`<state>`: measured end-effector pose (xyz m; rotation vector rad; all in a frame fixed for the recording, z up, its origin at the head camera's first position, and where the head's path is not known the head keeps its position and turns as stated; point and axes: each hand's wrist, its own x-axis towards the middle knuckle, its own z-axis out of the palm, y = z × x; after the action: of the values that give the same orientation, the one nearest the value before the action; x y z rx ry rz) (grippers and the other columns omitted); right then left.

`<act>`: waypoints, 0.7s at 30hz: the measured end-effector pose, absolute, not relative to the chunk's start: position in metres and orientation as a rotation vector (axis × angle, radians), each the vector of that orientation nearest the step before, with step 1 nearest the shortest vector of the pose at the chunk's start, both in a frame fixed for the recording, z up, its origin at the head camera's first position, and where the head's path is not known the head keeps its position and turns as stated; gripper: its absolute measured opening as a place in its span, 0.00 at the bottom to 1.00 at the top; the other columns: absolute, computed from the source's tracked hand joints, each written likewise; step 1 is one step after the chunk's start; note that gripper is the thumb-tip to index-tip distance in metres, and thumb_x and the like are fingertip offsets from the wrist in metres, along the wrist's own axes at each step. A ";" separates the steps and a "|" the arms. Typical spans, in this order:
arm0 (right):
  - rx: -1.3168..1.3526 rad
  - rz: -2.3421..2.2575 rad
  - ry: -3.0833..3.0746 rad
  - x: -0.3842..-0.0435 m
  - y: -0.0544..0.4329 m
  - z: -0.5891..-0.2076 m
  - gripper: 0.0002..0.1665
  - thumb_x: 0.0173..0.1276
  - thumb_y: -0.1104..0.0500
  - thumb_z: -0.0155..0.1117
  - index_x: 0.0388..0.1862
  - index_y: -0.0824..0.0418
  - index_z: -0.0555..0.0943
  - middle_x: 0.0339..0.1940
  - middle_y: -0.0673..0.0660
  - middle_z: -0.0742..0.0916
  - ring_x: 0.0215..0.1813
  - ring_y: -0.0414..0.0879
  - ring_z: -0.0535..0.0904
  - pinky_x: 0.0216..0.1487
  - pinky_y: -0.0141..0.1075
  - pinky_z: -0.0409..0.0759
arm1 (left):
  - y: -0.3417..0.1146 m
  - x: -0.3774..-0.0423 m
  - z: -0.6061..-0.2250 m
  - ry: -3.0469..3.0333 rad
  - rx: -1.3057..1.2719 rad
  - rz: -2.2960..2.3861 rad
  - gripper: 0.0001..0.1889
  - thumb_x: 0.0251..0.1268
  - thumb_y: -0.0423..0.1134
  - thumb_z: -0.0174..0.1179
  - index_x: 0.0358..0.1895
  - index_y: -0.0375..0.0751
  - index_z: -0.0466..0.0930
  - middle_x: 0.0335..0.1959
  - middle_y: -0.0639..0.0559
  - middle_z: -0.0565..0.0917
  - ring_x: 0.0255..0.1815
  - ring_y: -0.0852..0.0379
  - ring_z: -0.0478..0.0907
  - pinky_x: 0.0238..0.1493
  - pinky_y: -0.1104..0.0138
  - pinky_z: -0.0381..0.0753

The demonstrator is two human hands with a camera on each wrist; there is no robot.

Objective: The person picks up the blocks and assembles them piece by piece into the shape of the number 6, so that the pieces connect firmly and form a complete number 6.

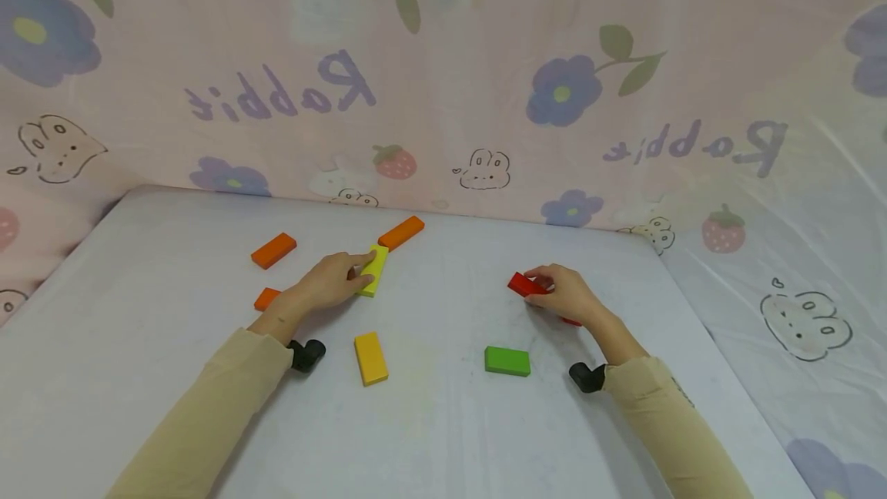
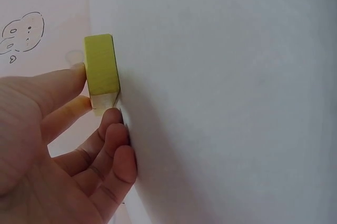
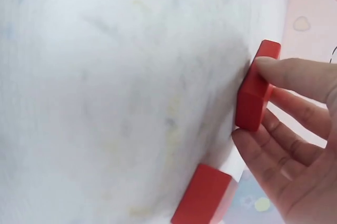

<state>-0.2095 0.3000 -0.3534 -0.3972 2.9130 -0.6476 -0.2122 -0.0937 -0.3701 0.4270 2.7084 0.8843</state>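
Note:
In the head view, my left hand [image 1: 330, 280] is at a lemon-yellow block [image 1: 375, 271], pinching it between thumb and fingers. The left wrist view shows the thumb against the side of this block [image 2: 102, 65], the other fingers curled near its lower end. The block's top meets the near end of an orange block [image 1: 402, 233]. On the right side, my right hand [image 1: 564, 293] grips a red block [image 1: 524, 285]. Its thumb lies across the block's face [image 3: 255, 89] in the right wrist view. A second red block [image 3: 202, 196] lies close by, mostly hidden under the hand in the head view.
A deeper yellow block [image 1: 371, 359] and a green block [image 1: 507, 360] lie nearer on the white table [image 1: 430, 437]. Two more orange pieces are at left: one whole block [image 1: 273, 250] and one block [image 1: 266, 299] partly behind the left wrist. A patterned curtain [image 1: 443, 83] hangs behind.

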 end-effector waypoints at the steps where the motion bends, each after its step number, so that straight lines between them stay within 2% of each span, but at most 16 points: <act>1: -0.401 -0.647 2.916 -0.209 0.300 -0.354 0.24 0.61 0.61 0.67 0.57 0.68 0.78 0.46 0.65 0.83 0.48 0.58 0.78 0.51 0.52 0.78 | -0.094 -0.212 -0.370 2.708 0.438 0.892 0.27 0.71 0.42 0.53 0.71 0.40 0.62 0.32 0.45 0.73 0.35 0.52 0.69 0.35 0.65 0.67; 7: -0.416 -0.643 2.928 -0.211 0.300 -0.356 0.23 0.61 0.61 0.67 0.56 0.67 0.79 0.45 0.65 0.83 0.48 0.58 0.78 0.51 0.51 0.77 | -0.094 -0.209 -0.368 2.710 0.472 0.915 0.27 0.71 0.42 0.53 0.70 0.39 0.64 0.29 0.46 0.72 0.32 0.53 0.68 0.33 0.67 0.66; 21: -0.498 -0.666 2.896 -0.221 0.279 -0.344 0.22 0.61 0.66 0.66 0.56 0.67 0.79 0.49 0.67 0.82 0.51 0.61 0.78 0.55 0.53 0.76 | -0.093 -0.213 -0.371 2.708 0.411 0.886 0.27 0.72 0.42 0.53 0.72 0.41 0.62 0.32 0.46 0.73 0.35 0.52 0.68 0.35 0.65 0.67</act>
<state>-0.2206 0.2794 -0.3444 -0.4976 2.8957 -0.6659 -0.2128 -0.0925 -0.3706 0.4106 2.7084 0.8856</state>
